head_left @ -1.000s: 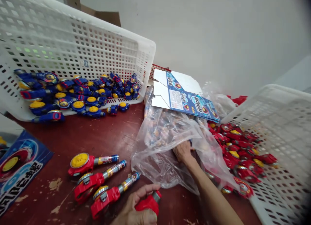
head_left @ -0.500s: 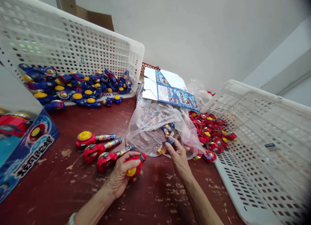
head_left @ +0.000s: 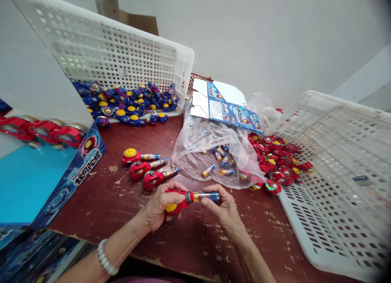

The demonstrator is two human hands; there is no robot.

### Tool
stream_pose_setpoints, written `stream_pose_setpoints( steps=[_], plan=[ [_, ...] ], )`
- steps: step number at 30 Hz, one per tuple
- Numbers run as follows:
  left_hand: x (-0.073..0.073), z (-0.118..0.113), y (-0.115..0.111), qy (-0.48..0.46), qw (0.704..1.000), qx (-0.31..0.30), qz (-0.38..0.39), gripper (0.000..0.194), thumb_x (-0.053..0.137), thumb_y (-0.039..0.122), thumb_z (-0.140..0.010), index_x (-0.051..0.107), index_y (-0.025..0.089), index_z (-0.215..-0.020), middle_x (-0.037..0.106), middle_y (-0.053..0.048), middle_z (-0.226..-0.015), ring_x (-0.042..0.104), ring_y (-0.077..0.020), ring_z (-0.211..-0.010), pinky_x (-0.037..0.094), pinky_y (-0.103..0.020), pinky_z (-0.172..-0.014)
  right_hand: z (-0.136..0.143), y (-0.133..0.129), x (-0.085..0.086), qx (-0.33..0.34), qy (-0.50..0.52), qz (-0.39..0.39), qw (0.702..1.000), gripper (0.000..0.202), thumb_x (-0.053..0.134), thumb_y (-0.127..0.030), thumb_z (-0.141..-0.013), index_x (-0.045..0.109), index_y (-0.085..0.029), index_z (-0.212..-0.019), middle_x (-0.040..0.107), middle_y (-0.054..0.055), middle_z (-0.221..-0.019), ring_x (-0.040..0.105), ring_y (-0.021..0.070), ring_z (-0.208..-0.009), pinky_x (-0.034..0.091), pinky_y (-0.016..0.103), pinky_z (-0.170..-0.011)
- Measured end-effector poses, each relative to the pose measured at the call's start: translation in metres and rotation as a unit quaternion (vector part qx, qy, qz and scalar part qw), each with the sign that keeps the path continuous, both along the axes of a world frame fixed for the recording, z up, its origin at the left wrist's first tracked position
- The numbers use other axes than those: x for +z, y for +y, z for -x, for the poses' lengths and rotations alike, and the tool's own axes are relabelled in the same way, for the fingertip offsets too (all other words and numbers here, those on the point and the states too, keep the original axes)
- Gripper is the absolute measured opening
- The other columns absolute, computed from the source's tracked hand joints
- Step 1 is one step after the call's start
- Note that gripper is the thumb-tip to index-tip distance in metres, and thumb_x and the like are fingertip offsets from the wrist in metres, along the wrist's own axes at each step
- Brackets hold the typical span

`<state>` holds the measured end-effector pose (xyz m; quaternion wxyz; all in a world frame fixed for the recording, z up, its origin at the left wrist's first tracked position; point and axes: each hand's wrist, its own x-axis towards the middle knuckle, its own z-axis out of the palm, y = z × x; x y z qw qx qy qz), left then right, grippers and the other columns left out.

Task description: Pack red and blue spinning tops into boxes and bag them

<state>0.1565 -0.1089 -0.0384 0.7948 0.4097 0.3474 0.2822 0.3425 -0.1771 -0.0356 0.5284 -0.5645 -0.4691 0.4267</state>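
My left hand (head_left: 161, 205) is closed around a red toy spinning-top launcher (head_left: 177, 201) with a yellow disc. Between the fingers of my right hand (head_left: 222, 208) is a small clear tube (head_left: 204, 196) with a blue end and a yellow end. The tube's yellow end meets the launcher's grey collar, the two lying in one line. Left of my hands, three red launchers (head_left: 153, 178) with tubes attached rest on the table. Beyond my right hand, an open plastic bag (head_left: 189, 160) holds several more such tubes (head_left: 224, 156).
A white basket (head_left: 180, 56) of blue launchers (head_left: 131, 109) lies tipped at the back left. Another white basket (head_left: 308, 217) is at the right, beside piled red launchers (head_left: 281, 160). A printed display box (head_left: 91, 164) stands at the left. Flattened printed card (head_left: 224, 107) covers part of the bag.
My right hand has come out of the bag toward me with a tube and brought it against the launcher in my left hand. The view has shifted left.
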Motion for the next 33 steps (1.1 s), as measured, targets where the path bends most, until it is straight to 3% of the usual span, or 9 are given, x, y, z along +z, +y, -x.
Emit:
stream_pose_setpoints(
  steps=[3, 6, 8, 13, 17, 22, 25, 28, 33],
  plan=[
    [0.012, 0.004, 0.001, 0.067, 0.993, -0.018, -0.097, 0.036, 0.066, 0.036, -0.059, 0.059, 0.014, -0.087, 0.058, 0.001, -0.058, 0.05, -0.0108, -0.043, 0.028, -0.019, -0.039, -0.004, -0.005, 0.0, 0.039, -0.039, 0.006, 0.998, 0.033, 0.076, -0.044, -0.075, 0.065, -0.016, -0.088, 0.058, 0.0, -0.075, 0.048, 0.0125, -0.065, 0.036, 0.023, -0.06],
    [0.027, 0.007, 0.005, 0.157, 0.952, -0.059, -0.257, 0.025, 0.064, 0.027, -0.058, 0.066, 0.013, -0.079, 0.055, 0.001, -0.059, 0.044, -0.0079, -0.048, 0.032, -0.02, -0.046, -0.001, -0.012, -0.003, 0.06, -0.066, -0.017, 0.996, 0.029, 0.068, -0.045, -0.083, 0.065, -0.017, -0.09, 0.059, 0.0, -0.075, 0.048, 0.013, -0.066, 0.036, 0.023, -0.061],
    [0.033, 0.008, 0.007, 0.196, 0.933, -0.073, -0.294, 0.023, 0.062, 0.024, -0.057, 0.067, 0.013, -0.077, 0.055, 0.001, -0.06, 0.042, -0.0075, -0.049, 0.031, -0.019, -0.047, 0.002, -0.016, -0.006, 0.05, -0.112, -0.047, 0.991, 0.025, 0.064, -0.042, -0.086, 0.065, -0.018, -0.093, 0.06, 0.0, -0.077, 0.05, 0.0133, -0.069, 0.036, 0.023, -0.062],
    [0.026, 0.009, 0.007, 0.118, 0.983, -0.099, -0.103, 0.033, 0.067, 0.032, -0.055, 0.062, 0.013, -0.081, 0.055, 0.002, -0.055, 0.045, -0.0098, -0.045, 0.037, -0.021, -0.042, 0.008, -0.024, -0.005, 0.05, -0.211, -0.11, 0.97, 0.015, 0.059, -0.033, -0.091, 0.063, -0.019, -0.097, 0.061, 0.001, -0.083, 0.054, 0.0143, -0.074, 0.038, 0.024, -0.067],
    [0.017, 0.01, 0.006, 0.076, 0.99, -0.121, 0.004, 0.033, 0.066, 0.029, -0.053, 0.059, 0.014, -0.082, 0.06, 0.0, -0.058, 0.046, -0.01, -0.04, 0.037, -0.02, -0.035, 0.012, -0.029, 0.004, 0.061, -0.278, -0.192, 0.939, 0.012, 0.056, -0.023, -0.092, 0.06, -0.018, -0.103, 0.057, 0.001, -0.082, 0.052, 0.0128, -0.071, 0.038, 0.023, -0.065],
    [0.018, 0.01, 0.001, 0.094, 0.986, -0.136, 0.034, 0.032, 0.062, 0.031, -0.053, 0.057, 0.016, -0.08, 0.058, 0.0, -0.052, 0.043, -0.0109, -0.035, 0.032, -0.02, -0.032, 0.011, -0.029, 0.013, 0.097, -0.319, -0.223, 0.916, 0.012, 0.055, -0.02, -0.092, 0.059, -0.015, -0.102, 0.057, 0.003, -0.081, 0.049, 0.0133, -0.07, 0.037, 0.024, -0.064],
    [0.022, 0.008, -0.004, 0.15, 0.979, -0.082, -0.115, 0.028, 0.062, 0.032, -0.055, 0.061, 0.015, -0.077, 0.058, 0.0, -0.058, 0.045, -0.0105, -0.046, 0.039, -0.022, -0.042, 0.012, -0.029, 0.01, 0.079, -0.279, -0.154, 0.944, 0.012, 0.056, -0.024, -0.091, 0.062, -0.016, -0.096, 0.06, 0.003, -0.081, 0.051, 0.0136, -0.07, 0.038, 0.024, -0.065],
    [0.025, 0.006, -0.005, 0.208, 0.928, -0.049, -0.305, 0.019, 0.063, 0.03, -0.058, 0.067, 0.014, -0.069, 0.06, -0.003, -0.068, 0.05, -0.0117, -0.058, 0.041, -0.023, -0.052, 0.015, -0.028, 0.0, 0.05, -0.144, -0.007, 0.988, 0.026, 0.06, -0.04, -0.088, 0.063, -0.015, -0.084, 0.057, 0.001, -0.069, 0.048, 0.0121, -0.061, 0.037, 0.023, -0.056],
    [0.018, 0.01, 0.0, 0.185, 0.967, -0.085, -0.155, 0.024, 0.062, 0.031, -0.055, 0.062, 0.013, -0.072, 0.053, 0.001, -0.051, 0.045, -0.0113, -0.043, 0.038, -0.023, -0.04, 0.026, -0.029, -0.013, 0.045, 0.062, 0.148, 0.986, 0.045, 0.065, -0.059, -0.079, 0.057, -0.015, -0.081, 0.038, -0.006, -0.055, 0.027, 0.0053, -0.041, 0.02, 0.018, -0.036]
  ],
)
